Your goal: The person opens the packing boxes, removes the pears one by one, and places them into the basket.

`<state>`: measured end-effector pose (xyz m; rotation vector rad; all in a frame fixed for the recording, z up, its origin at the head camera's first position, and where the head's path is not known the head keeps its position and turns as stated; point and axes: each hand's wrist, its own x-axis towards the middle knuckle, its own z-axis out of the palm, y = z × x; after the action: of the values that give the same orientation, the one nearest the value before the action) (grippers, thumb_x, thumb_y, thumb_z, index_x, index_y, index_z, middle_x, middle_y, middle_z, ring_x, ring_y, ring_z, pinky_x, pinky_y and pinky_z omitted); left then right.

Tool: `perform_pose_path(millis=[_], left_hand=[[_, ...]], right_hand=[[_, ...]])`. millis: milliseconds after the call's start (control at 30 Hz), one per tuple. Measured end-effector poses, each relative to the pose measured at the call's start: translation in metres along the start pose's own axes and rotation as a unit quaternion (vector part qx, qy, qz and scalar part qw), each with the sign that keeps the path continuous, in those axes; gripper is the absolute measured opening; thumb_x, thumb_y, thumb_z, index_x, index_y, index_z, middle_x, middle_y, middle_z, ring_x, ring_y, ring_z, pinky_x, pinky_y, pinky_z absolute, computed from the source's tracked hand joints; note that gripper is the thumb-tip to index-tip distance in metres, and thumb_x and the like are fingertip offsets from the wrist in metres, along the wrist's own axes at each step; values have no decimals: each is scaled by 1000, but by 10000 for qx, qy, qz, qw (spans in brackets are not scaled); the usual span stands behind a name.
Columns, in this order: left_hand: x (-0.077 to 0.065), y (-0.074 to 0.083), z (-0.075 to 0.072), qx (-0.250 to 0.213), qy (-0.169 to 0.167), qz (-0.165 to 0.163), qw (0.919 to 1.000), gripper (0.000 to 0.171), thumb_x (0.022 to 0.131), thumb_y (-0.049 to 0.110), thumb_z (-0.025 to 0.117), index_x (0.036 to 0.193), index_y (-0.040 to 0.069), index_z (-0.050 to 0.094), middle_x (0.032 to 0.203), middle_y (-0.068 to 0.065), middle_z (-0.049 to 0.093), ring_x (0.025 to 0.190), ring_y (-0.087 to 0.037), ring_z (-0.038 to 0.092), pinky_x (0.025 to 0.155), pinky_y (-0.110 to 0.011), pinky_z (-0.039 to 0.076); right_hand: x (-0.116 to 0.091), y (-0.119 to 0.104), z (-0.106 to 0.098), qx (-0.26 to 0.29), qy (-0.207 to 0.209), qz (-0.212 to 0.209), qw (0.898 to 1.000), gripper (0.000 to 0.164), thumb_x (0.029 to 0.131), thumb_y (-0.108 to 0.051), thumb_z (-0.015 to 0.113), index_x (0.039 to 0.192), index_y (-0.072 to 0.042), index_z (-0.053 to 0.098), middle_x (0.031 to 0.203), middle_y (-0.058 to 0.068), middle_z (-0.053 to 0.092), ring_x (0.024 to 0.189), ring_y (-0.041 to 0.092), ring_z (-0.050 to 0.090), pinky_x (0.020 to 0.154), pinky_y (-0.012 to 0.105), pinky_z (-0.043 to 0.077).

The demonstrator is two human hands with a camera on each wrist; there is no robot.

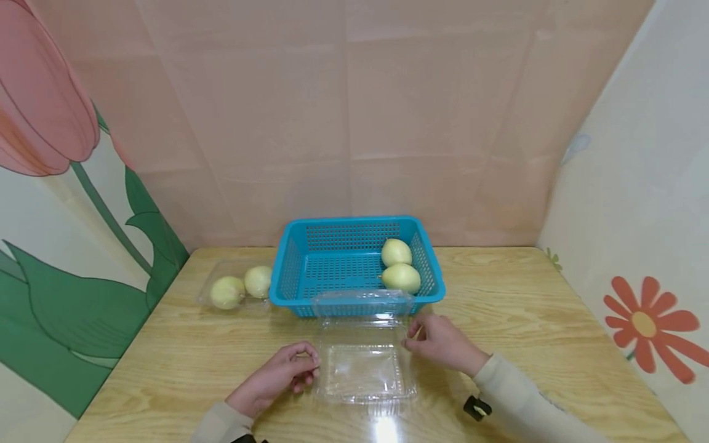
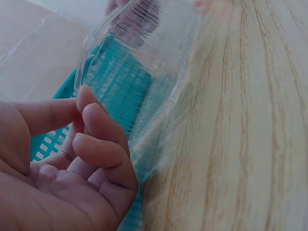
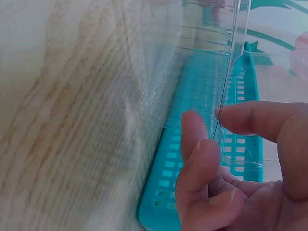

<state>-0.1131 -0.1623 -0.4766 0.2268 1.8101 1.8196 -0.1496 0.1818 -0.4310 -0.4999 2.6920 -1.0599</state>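
Sleeves (image 1: 517, 394) nearest, then box (image 1: 362, 369), directly between left hand (image 1: 279, 375) and right hand (image 1: 443, 344). Pinched at either side between thumb and finger, slightly farther out on the right. Unfolded lengthwise away from the body, reaching toward the front of basket (image 1: 338, 271) (touching it or just short, cannot tell). Near both hands about equally, so seemingly balanced between them. Ahead, at the right end inside basket: two fruits (image 1: 400, 278).

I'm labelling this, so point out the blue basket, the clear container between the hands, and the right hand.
Blue basket (image 1: 338, 266): head view, bare floor.
Clear container (image 1: 364, 372): head view, base.
Right hand (image 1: 444, 343): head view, back of hand.
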Motion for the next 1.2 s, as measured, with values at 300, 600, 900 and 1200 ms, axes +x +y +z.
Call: perform_pose_path(millis=[300, 600, 900, 1200], left_hand=[[1, -3, 2, 19, 46, -18, 10000, 13, 99, 16, 58, 99, 3, 57, 81, -2, 62, 65, -9, 51, 52, -19, 41], [1, -3, 6, -17, -70, -108, 9999, 17, 100, 18, 57, 100, 0, 58, 83, -2, 63, 66, -9, 51, 51, -19, 40], [0, -2, -3, -58, 141, -191, 9997, 27, 100, 20, 57, 107, -6, 59, 87, -3, 64, 69, -8, 53, 52, -17, 43], [-3, 7, -12, 5, 409, -270, 9988, 25, 101, 24, 57, 105, -1, 60, 86, -1, 62, 69, -9, 51, 54, -19, 40]], right_hand=[[-3, 2, 0, 396, -147, 256, 9988, 18, 88, -20, 73, 86, -5, 65, 70, 2, 65, 63, 17, 63, 55, 29, 49], [-8, 5, -1, 837, -285, 534, 9947, 18, 90, -19, 71, 88, -2, 65, 71, 6, 68, 63, 22, 66, 56, 31, 54], [-16, 11, -7, 1130, -338, 749, 9902, 17, 89, -16, 69, 91, 0, 64, 66, 3, 67, 60, 15, 63, 56, 30, 53], [-25, 26, -19, 1020, -201, 997, 9896, 15, 87, -15, 68, 90, 0, 63, 67, 4, 67, 60, 16, 63, 52, 30, 53]])
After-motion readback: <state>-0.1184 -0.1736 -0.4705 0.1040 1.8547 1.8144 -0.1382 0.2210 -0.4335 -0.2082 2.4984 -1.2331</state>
